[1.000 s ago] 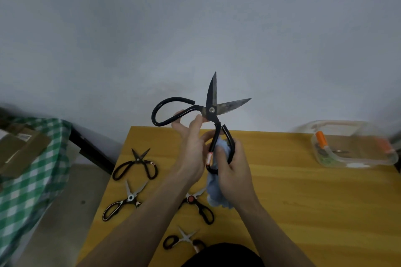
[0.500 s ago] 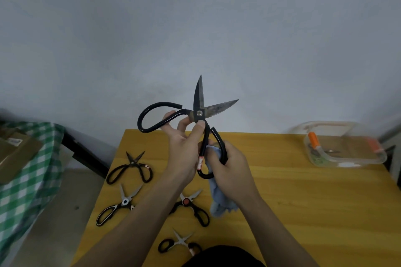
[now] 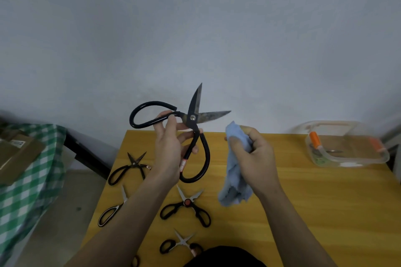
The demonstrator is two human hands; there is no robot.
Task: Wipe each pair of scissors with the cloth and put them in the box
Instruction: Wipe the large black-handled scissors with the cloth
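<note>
My left hand [image 3: 169,149] grips a large pair of black scissors [image 3: 192,118] by the handles near the pivot, blades spread and pointing up and right above the table's far edge. My right hand [image 3: 255,156] holds a bunched light-blue cloth [image 3: 235,180], which hangs down and is apart from the scissors. A clear plastic box [image 3: 347,147] stands at the far right of the wooden table [image 3: 325,212] with orange-handled items inside. Several smaller scissors lie on the table's left part: black ones [image 3: 130,167], silver-and-black ones [image 3: 112,210], red-pivot ones [image 3: 186,208] and small ones [image 3: 180,243].
A green-checked cloth [image 3: 26,191] with a cardboard piece [image 3: 17,154] on it covers a surface at the left, across a gap of floor. A pale wall rises right behind the table. The table's left edge runs close to the scissors lying there.
My right hand drew the cloth away from the lower handle and out to the right. The left hand keeps the big scissors up, now shifted slightly left in view.
</note>
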